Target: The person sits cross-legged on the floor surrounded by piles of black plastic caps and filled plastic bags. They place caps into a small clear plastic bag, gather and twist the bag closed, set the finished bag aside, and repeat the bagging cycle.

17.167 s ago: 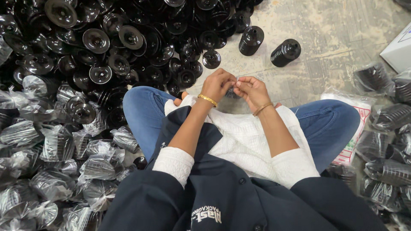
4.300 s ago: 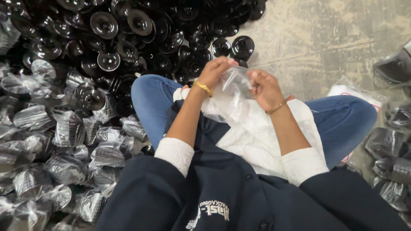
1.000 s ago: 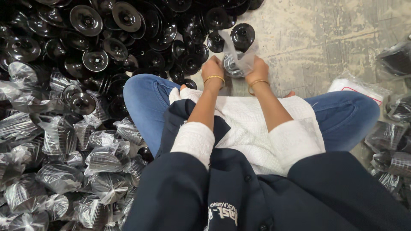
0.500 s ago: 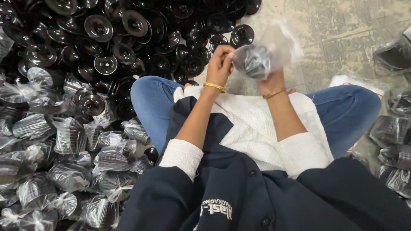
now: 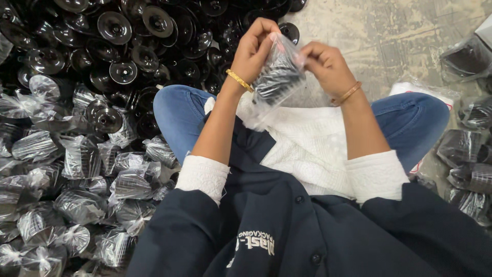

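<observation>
Over concrete floor (image 5: 389, 36), left hand (image 5: 256, 51) and right hand (image 5: 323, 64) pinching bagged black part (image 5: 277, 77), detail blurred.

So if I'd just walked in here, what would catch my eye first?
Probably the big heap of bare black spools spread over the floor at the upper left. Right at the top centre, the left hand and right hand hold up a clear plastic bag with one black ribbed spool inside. Below the heap, at the lower left, lies a pile of bagged spools.
</observation>
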A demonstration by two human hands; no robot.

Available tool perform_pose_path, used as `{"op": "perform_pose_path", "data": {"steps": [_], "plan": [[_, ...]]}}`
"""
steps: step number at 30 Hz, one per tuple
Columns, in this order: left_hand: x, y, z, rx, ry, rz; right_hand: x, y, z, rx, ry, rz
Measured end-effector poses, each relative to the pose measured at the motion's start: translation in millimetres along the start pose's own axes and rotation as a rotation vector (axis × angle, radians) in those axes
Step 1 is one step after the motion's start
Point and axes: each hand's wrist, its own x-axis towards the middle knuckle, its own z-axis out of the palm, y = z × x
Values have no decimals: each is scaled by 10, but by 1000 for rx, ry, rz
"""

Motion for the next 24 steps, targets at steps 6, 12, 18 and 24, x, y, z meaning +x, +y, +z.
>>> {"op": "perform_pose_path", "data": {"steps": [6, 12, 18, 24], "plan": [[-46, 331, -40, 328, -97, -2, -143, -119, 78, -321, -23, -160], [-133, 469, 19, 615, -133, 38, -115, -173, 70, -841, -77, -195], [-122, 280, -16, 626, -51, 3, -134, -326, -14, -645, 130, -348], [-177, -37, -67, 801, 25, -71, -235, -221, 88, -579, 348, -81]]}}
